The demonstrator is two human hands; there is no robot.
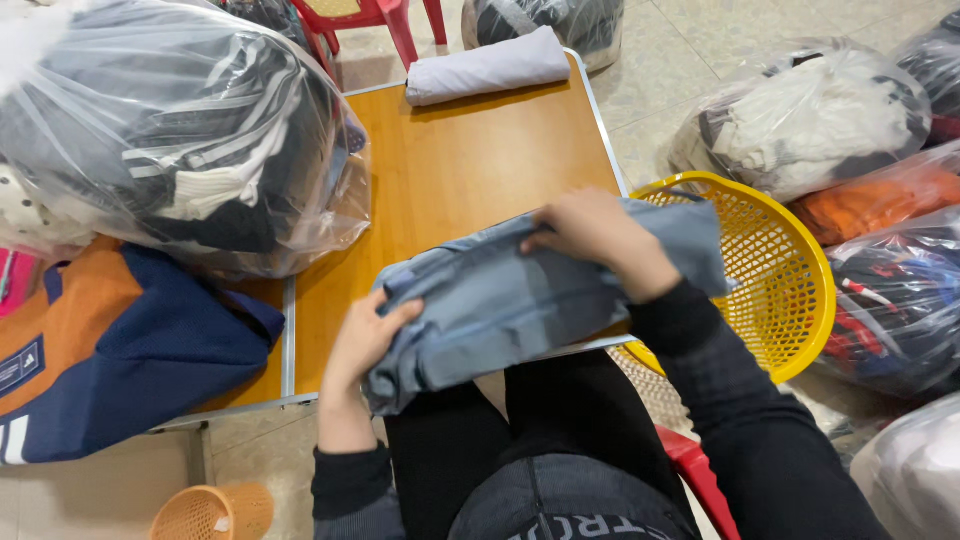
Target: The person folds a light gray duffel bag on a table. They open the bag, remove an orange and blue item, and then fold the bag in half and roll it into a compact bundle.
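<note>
The person is seated at a wooden counter [470, 160] with a metal edge. A folded grey-blue garment [500, 300] lies across the near edge of the counter, with its lower left end hanging off over the person's lap.

Left hand [365, 340]: grip closed around the lower left end of the garment, thumb on top; the fingers are tucked under the cloth and hidden from view.

Right hand [590, 228]: pressed on the upper edge of the garment, fingers curled over the fold; the fingertips are hidden behind the cloth, so how tightly they close cannot be told. The right end of the garment overlaps the rim of a yellow basket [790, 290] standing just beside the counter.

A rolled pale grey cloth [485, 68] lies at the far edge of the counter. A large clear plastic bag [170, 130] stuffed with dark and white clothing rests on the left side, partly over a navy and orange jacket [110, 340] that is cut off at the left border. More clear bags [810, 115] of clothing sit on the tiled floor to the right, partly cut off. A small orange basket [210, 512] is cut off at the bottom border. Red chair legs [400, 25] show at the top.
</note>
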